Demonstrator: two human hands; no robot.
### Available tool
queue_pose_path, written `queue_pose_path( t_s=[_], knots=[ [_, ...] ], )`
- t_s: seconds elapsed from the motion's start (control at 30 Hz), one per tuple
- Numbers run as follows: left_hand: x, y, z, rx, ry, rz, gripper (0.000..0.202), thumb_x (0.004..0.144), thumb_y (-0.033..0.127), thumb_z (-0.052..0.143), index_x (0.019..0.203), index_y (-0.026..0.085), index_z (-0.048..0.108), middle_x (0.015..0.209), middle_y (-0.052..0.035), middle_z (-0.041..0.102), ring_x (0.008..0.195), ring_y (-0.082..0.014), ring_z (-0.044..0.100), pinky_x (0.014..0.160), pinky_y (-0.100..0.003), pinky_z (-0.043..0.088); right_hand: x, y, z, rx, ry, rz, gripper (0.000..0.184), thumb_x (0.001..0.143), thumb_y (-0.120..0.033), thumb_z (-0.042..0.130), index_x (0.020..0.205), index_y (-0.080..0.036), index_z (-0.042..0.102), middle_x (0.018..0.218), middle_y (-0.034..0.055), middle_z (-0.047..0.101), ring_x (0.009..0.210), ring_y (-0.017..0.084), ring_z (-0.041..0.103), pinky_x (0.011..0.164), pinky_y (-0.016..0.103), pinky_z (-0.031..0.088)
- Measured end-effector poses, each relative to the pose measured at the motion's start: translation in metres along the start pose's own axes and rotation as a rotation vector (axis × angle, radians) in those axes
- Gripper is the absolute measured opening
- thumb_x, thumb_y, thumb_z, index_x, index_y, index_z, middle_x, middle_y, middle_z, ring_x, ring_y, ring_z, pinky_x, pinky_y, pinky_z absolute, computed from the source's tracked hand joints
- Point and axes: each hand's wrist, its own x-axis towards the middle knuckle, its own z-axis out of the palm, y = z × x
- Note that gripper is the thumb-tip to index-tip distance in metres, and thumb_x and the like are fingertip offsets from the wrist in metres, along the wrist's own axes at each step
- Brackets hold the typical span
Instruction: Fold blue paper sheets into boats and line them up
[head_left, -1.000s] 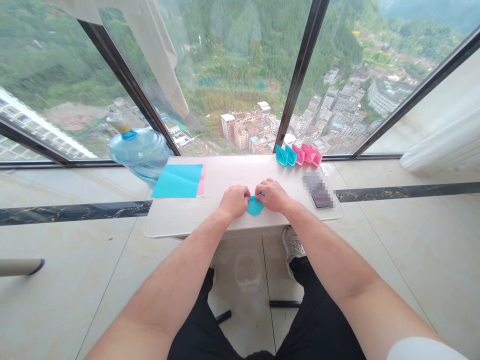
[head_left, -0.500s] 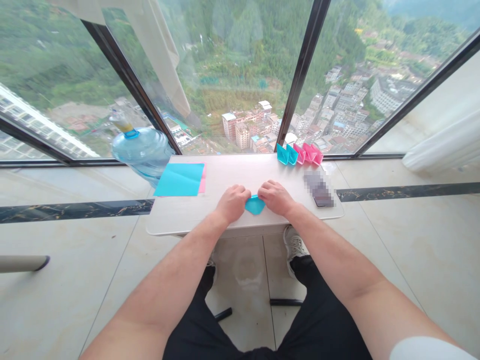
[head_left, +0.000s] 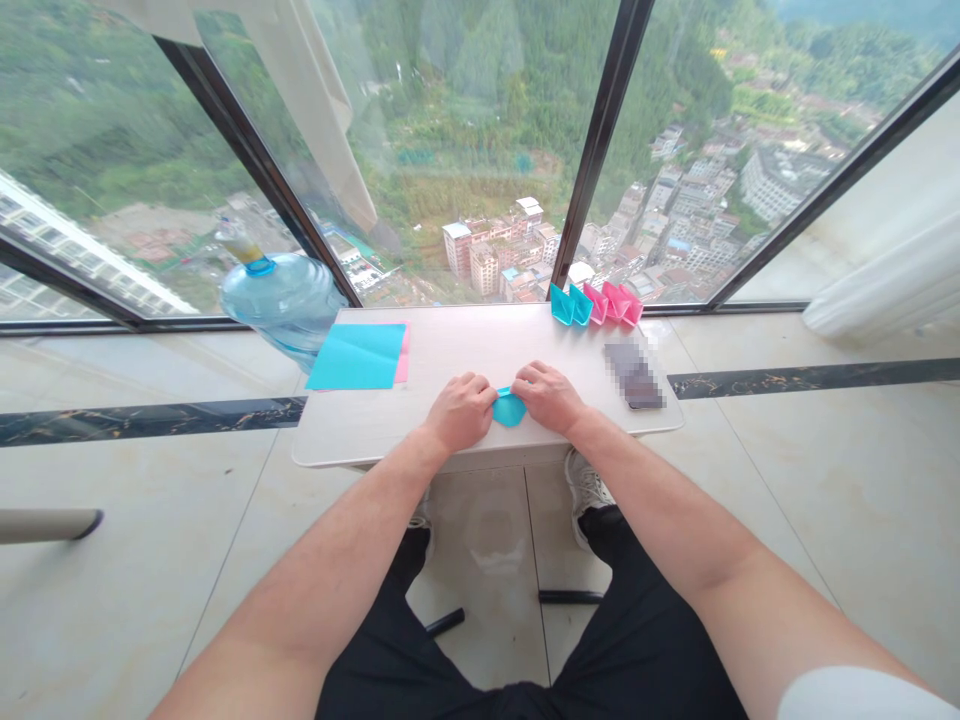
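Observation:
A small folded piece of blue paper (head_left: 510,410) lies near the front edge of the low white table (head_left: 375,430). My left hand (head_left: 463,410) pinches its left end, fingers closed. At its right end my right hand (head_left: 550,396) grips the paper between thumb and fingers. The paper's lower part points toward me, and both its ends are hidden under my fingers. Several folded paper boats stand in a row at the far right corner, blue ones (head_left: 571,306) on the left and pink ones (head_left: 613,304) on the right.
Flat blue sheets (head_left: 356,357) lie over pink paper (head_left: 403,355) on the table's left side. A blurred phone-like dark object (head_left: 637,378) rests at the right. Beyond the left end stands a large clear water jug (head_left: 289,300). Tall windows rise behind the table.
The view has shifted slightly. Both hands keep their hold on the blue paper, with my right hand's fingers a little changed in position.

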Motion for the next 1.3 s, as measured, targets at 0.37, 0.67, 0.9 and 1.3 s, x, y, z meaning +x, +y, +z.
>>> queue_pose_path(
  t_s=[0.37, 0.67, 0.9, 1.3],
  knots=[
    [0.001, 0.012, -0.012, -0.014, -0.082, -0.132, 0.031, 0.091, 0.026, 0.059, 0.12, 0.022, 0.069, 0.108, -0.0109, 0.068, 0.107, -0.0287, 0.057, 0.09, -0.043, 0.044, 0.0, 0.0, -0.002, -0.013, -0.029, -0.014, 0.021, 0.098, -0.016, 0.05, 0.091, -0.017, 0.07, 0.093, 0.0103, 0.064, 0.093, 0.024, 0.048, 0.081, 0.034, 0.037],
    [-0.001, 0.024, -0.009, 0.088, -0.072, -0.099, 0.022, 0.095, 0.019, 0.048, 0.099, 0.019, 0.07, 0.103, -0.0119, 0.068, 0.103, -0.0284, 0.057, 0.084, -0.044, 0.041, -0.005, -0.003, -0.007, -0.061, -0.067, -0.014, 0.016, 0.095, -0.014, 0.054, 0.092, -0.017, 0.069, 0.095, 0.0097, 0.067, 0.099, 0.025, 0.049, 0.086, 0.036, 0.034],
    [0.001, 0.031, -0.014, 0.088, -0.119, -0.123, 0.024, 0.09, 0.011, 0.047, 0.098, 0.018, 0.07, 0.099, -0.0136, 0.067, 0.101, -0.0283, 0.058, 0.084, -0.043, 0.04, -0.012, -0.005, -0.018, -0.065, -0.096, -0.014, 0.021, 0.095, -0.015, 0.052, 0.101, -0.018, 0.072, 0.1, 0.0101, 0.07, 0.1, 0.025, 0.05, 0.088, 0.038, 0.031],
    [0.004, 0.034, -0.019, 0.057, -0.157, -0.154, 0.045, 0.093, 0.015, 0.042, 0.127, 0.029, 0.068, 0.107, -0.0141, 0.064, 0.105, -0.0311, 0.054, 0.087, -0.047, 0.038, -0.019, 0.002, -0.018, -0.041, -0.114, 0.067, 0.026, 0.097, -0.015, 0.05, 0.104, -0.019, 0.075, 0.105, 0.0107, 0.07, 0.101, 0.025, 0.047, 0.085, 0.037, 0.031]
  ],
)
